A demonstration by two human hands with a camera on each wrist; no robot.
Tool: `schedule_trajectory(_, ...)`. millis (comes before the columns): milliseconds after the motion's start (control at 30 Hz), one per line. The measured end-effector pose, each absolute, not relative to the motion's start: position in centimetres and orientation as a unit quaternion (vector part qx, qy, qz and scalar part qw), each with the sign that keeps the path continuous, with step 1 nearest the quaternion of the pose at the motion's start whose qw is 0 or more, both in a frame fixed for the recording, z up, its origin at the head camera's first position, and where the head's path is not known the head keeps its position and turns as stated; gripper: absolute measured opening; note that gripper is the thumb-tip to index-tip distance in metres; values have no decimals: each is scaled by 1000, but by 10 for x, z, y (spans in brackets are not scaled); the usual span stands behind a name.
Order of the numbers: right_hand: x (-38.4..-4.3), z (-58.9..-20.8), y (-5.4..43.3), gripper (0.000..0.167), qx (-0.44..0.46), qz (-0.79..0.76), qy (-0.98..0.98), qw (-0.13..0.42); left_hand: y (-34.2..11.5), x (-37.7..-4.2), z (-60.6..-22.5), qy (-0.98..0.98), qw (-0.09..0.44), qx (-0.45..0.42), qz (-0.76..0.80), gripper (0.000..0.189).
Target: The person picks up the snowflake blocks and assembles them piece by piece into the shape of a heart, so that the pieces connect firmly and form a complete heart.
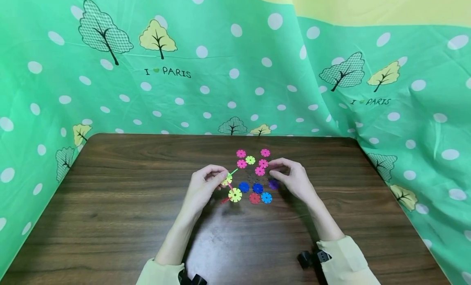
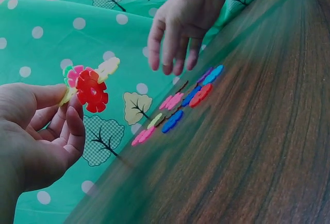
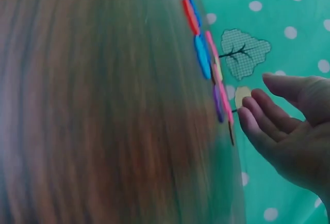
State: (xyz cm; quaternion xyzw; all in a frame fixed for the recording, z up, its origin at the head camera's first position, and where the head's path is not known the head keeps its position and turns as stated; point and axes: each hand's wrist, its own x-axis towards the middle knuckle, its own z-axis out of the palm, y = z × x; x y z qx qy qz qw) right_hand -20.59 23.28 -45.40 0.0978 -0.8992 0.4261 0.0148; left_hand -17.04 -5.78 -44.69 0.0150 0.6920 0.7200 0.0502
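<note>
My left hand [image 1: 201,187] pinches a yellow notched plastic disc between thumb and fingers. It belongs to a small joined chain, held up off the table, with a second yellow disc [image 1: 235,194], a red disc [image 2: 93,91], a pink disc [image 2: 76,73] and a green one [image 1: 234,171] seen edge-on. My right hand [image 1: 294,179] hovers over the right side of the loose discs, fingers loosely bent and holding nothing. Nearest to it lie a pink disc [image 1: 263,163] and a purple disc [image 1: 273,184]. The right wrist view shows a gap between its thumb and fingers.
Loose discs lie flat on the dark wooden table [image 1: 110,219]: several pink, a yellow-green one [image 1: 250,160], blue ones [image 1: 257,188], a red one [image 1: 254,198], a light blue one [image 1: 266,198] and dark brown ones. A green dotted cloth [image 1: 220,43] hangs behind the table.
</note>
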Motion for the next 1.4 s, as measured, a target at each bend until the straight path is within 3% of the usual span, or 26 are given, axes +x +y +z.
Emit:
schedule_trajectory(567, -202, -463, 250, 40, 150, 319, -935, -49, -61, -170, -445, 693, 48, 12, 719, 16)
schedule_trajectory(1400, -211, -469, 262, 22, 157, 301, -939, -56, -60, -171, -447, 696, 48, 9, 716, 15)
